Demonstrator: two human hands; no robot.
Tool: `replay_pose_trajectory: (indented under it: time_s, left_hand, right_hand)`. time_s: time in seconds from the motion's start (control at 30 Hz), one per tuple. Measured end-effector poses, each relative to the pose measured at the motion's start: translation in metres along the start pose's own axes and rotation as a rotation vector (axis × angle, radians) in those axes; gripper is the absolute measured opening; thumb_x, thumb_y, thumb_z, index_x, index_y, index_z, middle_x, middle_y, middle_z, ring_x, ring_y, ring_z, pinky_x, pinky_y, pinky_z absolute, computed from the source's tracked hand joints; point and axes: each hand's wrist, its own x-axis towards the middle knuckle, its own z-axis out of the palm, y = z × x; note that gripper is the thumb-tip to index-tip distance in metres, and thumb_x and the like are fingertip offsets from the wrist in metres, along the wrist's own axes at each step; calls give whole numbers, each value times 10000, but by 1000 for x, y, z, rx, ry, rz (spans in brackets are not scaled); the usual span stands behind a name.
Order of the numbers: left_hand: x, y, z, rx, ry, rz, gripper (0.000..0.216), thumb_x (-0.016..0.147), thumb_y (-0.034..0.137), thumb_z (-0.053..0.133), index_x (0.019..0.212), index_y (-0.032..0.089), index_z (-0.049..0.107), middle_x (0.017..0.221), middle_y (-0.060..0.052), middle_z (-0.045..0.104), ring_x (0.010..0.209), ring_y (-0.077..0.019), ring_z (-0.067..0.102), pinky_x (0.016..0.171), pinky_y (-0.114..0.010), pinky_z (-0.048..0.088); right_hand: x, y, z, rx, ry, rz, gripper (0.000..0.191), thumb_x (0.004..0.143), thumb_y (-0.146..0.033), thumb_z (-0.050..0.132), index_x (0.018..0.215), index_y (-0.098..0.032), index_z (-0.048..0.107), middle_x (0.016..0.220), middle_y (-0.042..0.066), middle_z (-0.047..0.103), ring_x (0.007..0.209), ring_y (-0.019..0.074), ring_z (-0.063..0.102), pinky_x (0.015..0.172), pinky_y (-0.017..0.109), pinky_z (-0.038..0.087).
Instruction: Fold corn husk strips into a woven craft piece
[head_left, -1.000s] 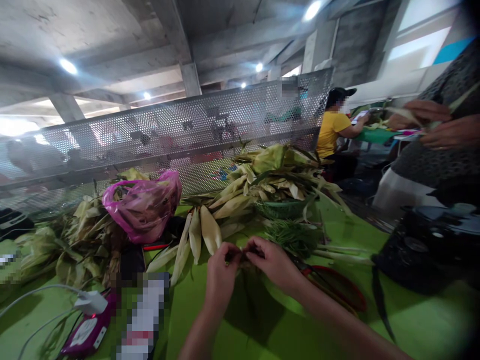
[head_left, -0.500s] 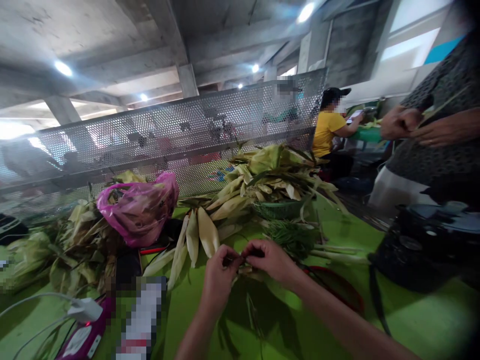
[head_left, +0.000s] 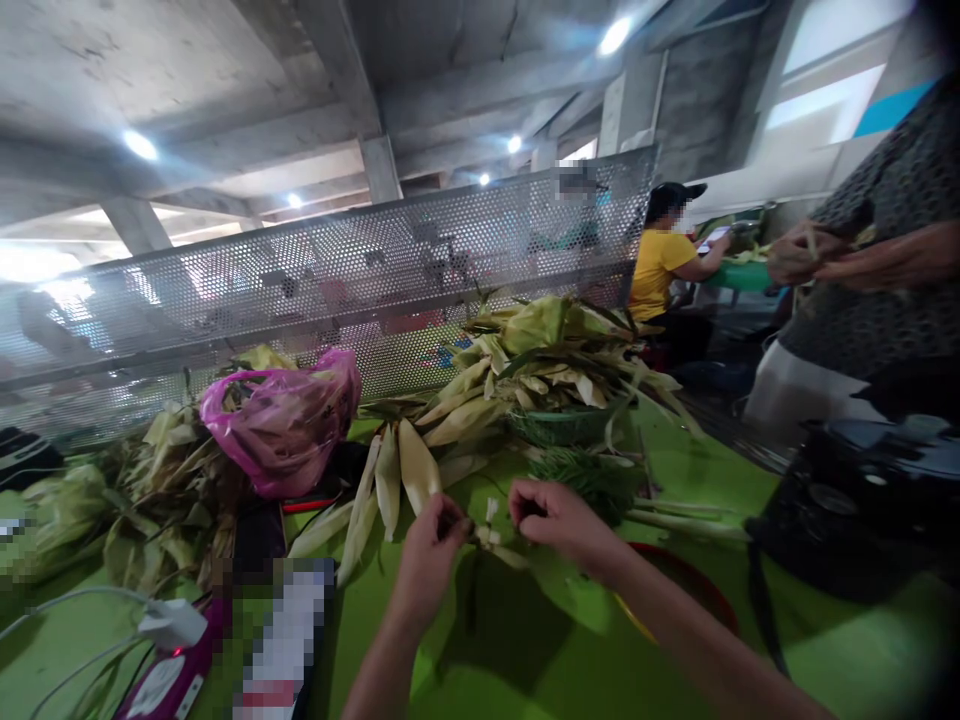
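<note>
My left hand [head_left: 433, 535] is closed in a pinch just left of a small pale piece of corn husk [head_left: 491, 540] over the green table. What its fingers hold, if anything, is too small to make out. To the right of that piece is my right hand [head_left: 553, 517], thumb and fingers also drawn together; their contents are hidden. A gap separates the two hands. Behind my left hand, several long corn husks [head_left: 417, 462] fan out toward me. A bundle of thin green strands [head_left: 581, 477] lies beyond my right hand.
A green basket [head_left: 559, 427] heaped with husks stands behind. At left are a pink plastic bag [head_left: 289, 430], a purple power strip [head_left: 169, 668] and a phone-like slab [head_left: 285, 635]. A red-rimmed round item [head_left: 724, 605] lies beside my right forearm. At right, a person's hands [head_left: 847, 258] work near a black bag [head_left: 840, 510].
My hands, together at the small husk piece before, have drawn apart, the right one moving right. The pale piece between them now shows. The standing person's hands have shifted a little.
</note>
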Motion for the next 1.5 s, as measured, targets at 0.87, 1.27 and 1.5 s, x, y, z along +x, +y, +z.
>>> replay_pose_trajectory:
  time_s: [0.87, 1.27, 1.5]
  left_hand:
    - [-9, 15, 17, -11, 68, 101, 120, 861, 304, 582, 803, 208, 540, 754, 3, 559, 724, -157, 514, 677, -254, 388]
    - [-6, 7, 24, -122, -22, 32, 356, 677, 150, 718, 996, 167, 561, 944, -68, 645, 836, -184, 606, 760, -282, 467]
    - [-6, 8, 15, -239, -74, -140, 219, 735, 313, 730, 845, 154, 627, 731, -16, 613, 672, -129, 529, 631, -226, 397]
  right_hand:
    - [7, 12, 36, 399, 60, 69, 434, 563, -251, 836, 892, -215, 555, 651, -63, 504, 625, 130, 480, 565, 254, 378]
    - [7, 7, 29, 463, 187, 14, 211, 709, -371, 726, 788, -200, 632, 690, -32, 540, 640, 135, 498, 608, 273, 411]
    - [6, 6, 28, 448, 175, -43, 247, 716, -400, 755, 809, -200, 646, 712, -27, 578, 659, 130, 517, 647, 273, 443]
